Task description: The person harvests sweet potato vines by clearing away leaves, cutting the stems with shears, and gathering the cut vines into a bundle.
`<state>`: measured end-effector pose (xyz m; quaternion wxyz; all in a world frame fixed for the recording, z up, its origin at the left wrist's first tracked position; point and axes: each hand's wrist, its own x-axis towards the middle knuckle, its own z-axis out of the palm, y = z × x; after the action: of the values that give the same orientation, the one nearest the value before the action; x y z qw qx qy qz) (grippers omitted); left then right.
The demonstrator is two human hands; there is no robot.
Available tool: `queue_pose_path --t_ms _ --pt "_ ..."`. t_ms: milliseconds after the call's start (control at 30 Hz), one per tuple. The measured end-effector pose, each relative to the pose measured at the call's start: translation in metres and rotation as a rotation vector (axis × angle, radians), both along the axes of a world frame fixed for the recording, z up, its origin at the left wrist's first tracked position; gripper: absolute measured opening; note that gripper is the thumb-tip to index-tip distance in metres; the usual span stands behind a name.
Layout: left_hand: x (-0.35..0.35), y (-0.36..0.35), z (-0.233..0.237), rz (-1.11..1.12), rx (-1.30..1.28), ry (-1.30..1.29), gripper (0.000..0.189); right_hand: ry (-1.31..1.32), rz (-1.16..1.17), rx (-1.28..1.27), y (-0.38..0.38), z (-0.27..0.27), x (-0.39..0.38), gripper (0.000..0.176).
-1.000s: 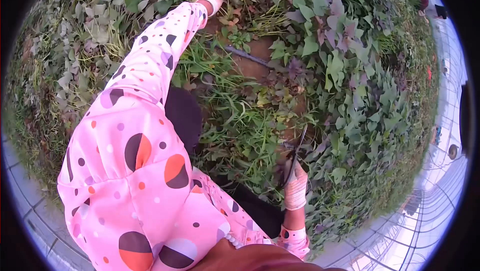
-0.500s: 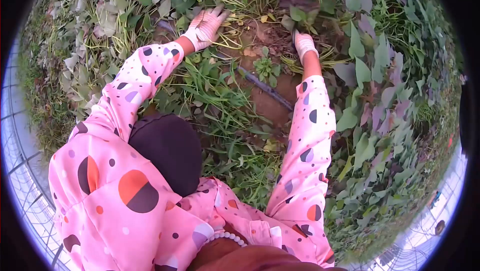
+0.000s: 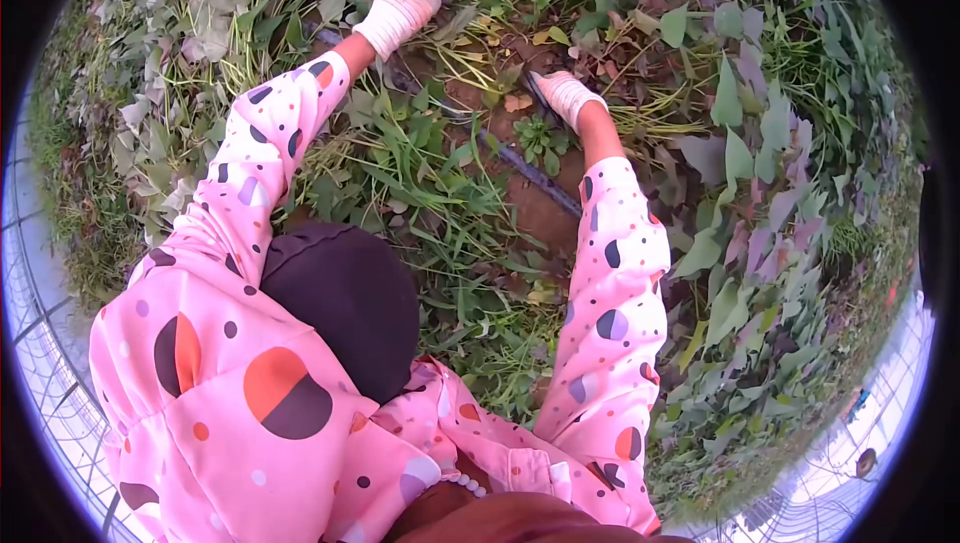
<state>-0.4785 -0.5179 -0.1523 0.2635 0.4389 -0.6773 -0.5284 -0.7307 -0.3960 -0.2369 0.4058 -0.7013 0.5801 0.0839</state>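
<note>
My left hand [image 3: 405, 9], in a whitish knitted glove with a dark-coated finger area, reaches over the vines at the top centre. Its fingers stretch to the right with the thumb apart, close above yellow-green vine stems [image 3: 478, 55]. To the right and lower, my right hand [image 3: 566, 98], gloved alike, is closed around a dark narrow tool [image 3: 538, 93] that points up and left; its far end is lost among the leaves. Just below that hand grows a small leafy weed [image 3: 541, 142]. Reddish-brown dry leaves [image 3: 600, 55] lie beyond it.
A dark hose [image 3: 525, 168] runs diagonally across bare brown soil [image 3: 540, 213] between my arms. Dense leafy vines [image 3: 740, 193] spread on the right, paler wilted foliage [image 3: 215, 23] on the left. Grass [image 3: 430, 178] grows in front of my dark-covered knee [image 3: 345, 308].
My left hand has lifted up the view and turned, its fingers now pointing right. My right hand has shifted left with the dark tool, and the blurred foliage beyond it has settled.
</note>
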Motion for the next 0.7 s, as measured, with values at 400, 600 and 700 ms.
queue_pose_path --t_ms 400,600,700 --pt "-0.160 0.006 -0.049 -0.632 -0.798 -1.219 0.020 0.204 -0.606 -0.030 0.025 0.034 0.056 0.043" --pt "-0.147 -0.011 -0.028 -0.527 -0.615 -1.116 0.021 0.132 -0.672 -0.049 0.091 0.025 0.054 0.047" --pt "-0.141 -0.022 -0.025 -0.373 -0.535 -1.047 0.026 -0.029 -0.907 -0.174 0.121 0.018 0.053 0.039"
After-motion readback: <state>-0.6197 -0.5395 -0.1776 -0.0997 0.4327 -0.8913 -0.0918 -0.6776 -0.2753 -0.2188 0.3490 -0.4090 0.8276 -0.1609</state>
